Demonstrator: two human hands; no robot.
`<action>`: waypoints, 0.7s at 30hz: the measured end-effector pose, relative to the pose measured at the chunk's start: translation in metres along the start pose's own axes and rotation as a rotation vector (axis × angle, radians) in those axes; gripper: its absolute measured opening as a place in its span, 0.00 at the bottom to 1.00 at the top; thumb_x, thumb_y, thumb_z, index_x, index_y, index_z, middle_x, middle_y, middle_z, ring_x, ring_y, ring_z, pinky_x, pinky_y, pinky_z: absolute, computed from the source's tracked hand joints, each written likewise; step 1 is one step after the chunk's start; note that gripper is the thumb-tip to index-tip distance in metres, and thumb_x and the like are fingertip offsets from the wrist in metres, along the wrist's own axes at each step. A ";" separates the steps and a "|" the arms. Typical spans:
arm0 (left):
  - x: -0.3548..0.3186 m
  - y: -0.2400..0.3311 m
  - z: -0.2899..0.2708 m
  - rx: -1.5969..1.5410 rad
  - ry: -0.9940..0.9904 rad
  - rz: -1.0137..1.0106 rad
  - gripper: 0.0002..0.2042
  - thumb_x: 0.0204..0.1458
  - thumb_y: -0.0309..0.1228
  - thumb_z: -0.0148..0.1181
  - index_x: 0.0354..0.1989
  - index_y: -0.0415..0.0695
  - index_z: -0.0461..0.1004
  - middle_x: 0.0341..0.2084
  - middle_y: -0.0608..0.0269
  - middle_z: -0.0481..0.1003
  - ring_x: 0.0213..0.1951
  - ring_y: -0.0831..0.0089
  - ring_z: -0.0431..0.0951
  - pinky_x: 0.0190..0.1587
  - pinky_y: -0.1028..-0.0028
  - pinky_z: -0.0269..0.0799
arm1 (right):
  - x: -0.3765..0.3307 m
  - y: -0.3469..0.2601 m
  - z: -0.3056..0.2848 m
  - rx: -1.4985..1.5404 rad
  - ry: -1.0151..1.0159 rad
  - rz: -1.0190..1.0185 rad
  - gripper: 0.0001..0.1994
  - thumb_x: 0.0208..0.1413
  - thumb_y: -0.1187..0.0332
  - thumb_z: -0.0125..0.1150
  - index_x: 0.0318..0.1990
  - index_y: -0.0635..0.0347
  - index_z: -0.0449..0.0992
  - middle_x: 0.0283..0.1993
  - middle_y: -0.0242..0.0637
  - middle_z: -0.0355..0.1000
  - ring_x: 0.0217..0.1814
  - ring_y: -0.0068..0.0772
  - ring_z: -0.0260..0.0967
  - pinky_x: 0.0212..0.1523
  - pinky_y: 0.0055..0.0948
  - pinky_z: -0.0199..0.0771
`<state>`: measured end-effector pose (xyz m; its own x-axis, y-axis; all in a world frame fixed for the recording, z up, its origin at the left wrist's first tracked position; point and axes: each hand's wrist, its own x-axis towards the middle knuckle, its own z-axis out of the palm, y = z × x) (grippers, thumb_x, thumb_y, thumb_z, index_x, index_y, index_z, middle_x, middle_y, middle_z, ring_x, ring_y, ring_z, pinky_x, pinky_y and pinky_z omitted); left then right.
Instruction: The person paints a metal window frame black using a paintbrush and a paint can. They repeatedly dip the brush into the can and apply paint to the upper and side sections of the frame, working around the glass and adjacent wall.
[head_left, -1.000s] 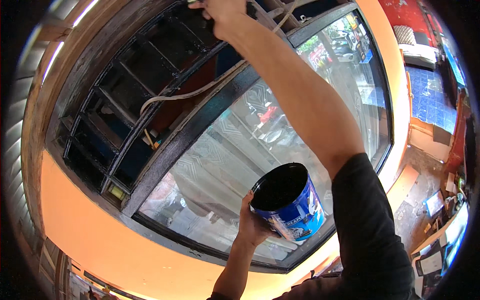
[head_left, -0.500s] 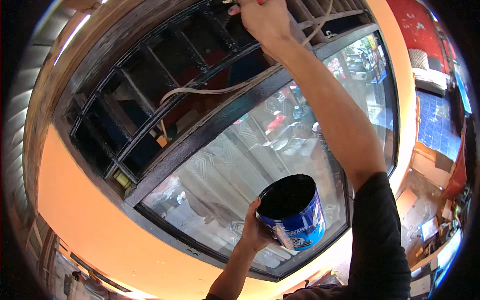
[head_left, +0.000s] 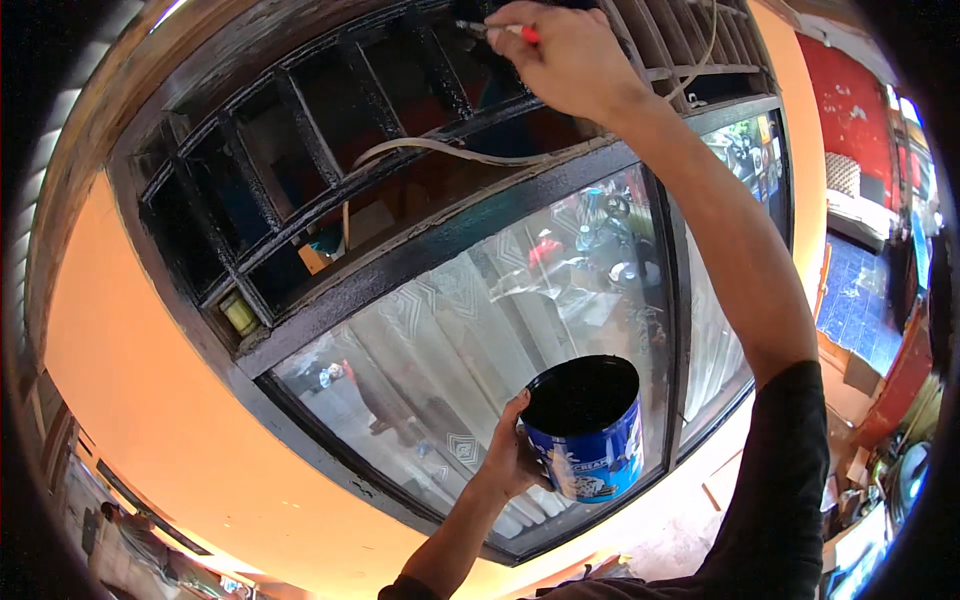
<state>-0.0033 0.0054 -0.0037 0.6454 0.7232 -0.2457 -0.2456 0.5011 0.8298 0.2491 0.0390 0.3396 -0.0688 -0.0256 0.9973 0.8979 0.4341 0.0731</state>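
Note:
A blue plastic tub (head_left: 600, 462), dark inside, is gripped at its side by my left hand (head_left: 512, 458), its thumb near the rim. It is held in front of the window glass (head_left: 440, 330), open end up. Higher up, my right hand (head_left: 575, 60) is closed around a small paintbrush (head_left: 480, 28) with a red part on its handle. The brush's tip points left, close to the glossy black bars of a slatted frame (head_left: 312, 130) above the window. Whether the bristles touch a bar, I cannot tell.
A pale cable (head_left: 450, 148) hangs across the slats. Unpainted-looking brown slats (head_left: 672, 35) continue at the upper right. An orange wall (head_left: 130, 340) surrounds the window. At far right are a blue tiled surface (head_left: 860, 300) and clutter. A person (head_left: 135, 545) shows at lower left.
My right hand has shifted right and slightly down in the picture, bringing the brush into fuller view. The view itself has turned a little. My left hand still holds the tub.

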 end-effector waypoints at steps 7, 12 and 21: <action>-0.002 0.002 0.004 0.047 -0.013 -0.008 0.52 0.49 0.71 0.55 0.75 0.46 0.54 0.69 0.42 0.62 0.66 0.37 0.65 0.59 0.33 0.66 | 0.023 0.005 0.014 -0.580 0.052 -0.522 0.14 0.61 0.68 0.52 0.51 0.60 0.78 0.36 0.36 0.81 0.38 0.35 0.79 0.46 0.36 0.68; -0.004 0.004 0.004 0.039 -0.022 0.018 0.51 0.50 0.70 0.55 0.76 0.47 0.53 0.70 0.43 0.62 0.66 0.38 0.65 0.60 0.33 0.66 | 0.017 0.015 0.016 -0.558 -0.042 -0.589 0.17 0.60 0.68 0.51 0.54 0.61 0.77 0.36 0.35 0.80 0.39 0.32 0.78 0.47 0.35 0.65; -0.004 0.002 -0.006 -0.025 -0.015 0.001 0.46 0.53 0.68 0.53 0.75 0.52 0.56 0.72 0.46 0.60 0.69 0.39 0.61 0.59 0.28 0.62 | 0.003 -0.005 -0.003 -0.429 0.124 -0.374 0.12 0.62 0.66 0.53 0.47 0.60 0.79 0.33 0.42 0.80 0.31 0.42 0.77 0.45 0.39 0.67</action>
<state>-0.0103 0.0064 -0.0043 0.6557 0.7167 -0.2374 -0.2640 0.5122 0.8173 0.2453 0.0339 0.3422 -0.3868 -0.2233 0.8947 0.9201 -0.0275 0.3908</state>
